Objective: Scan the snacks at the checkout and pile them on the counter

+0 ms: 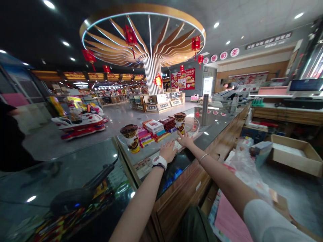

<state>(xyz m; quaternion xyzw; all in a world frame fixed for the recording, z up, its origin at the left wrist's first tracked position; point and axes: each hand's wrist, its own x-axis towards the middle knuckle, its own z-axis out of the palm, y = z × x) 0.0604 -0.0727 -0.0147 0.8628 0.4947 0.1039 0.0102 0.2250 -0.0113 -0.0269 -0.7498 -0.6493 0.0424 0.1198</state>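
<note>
- While your left hand [168,151] is palm-down over the glass counter [214,123], its fingers are spread and hold nothing.
- Right hand [186,138]: fingers parted, nothing visibly gripped; contact with the right cup [180,122] cannot be told.
- White-and-orange box [152,126], brown packets [168,123]: clustered between cups, seemingly for compactness.
- Left cup [132,141]: upright, apparently bounding the group.
- Black device [72,201]: lower left, well apart, perhaps leaving working room.

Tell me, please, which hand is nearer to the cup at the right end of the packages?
Right. The right hand is just in front of this cup, near its base; contact is unclear. The left hand is farther away, to the left and nearer the camera.
</note>
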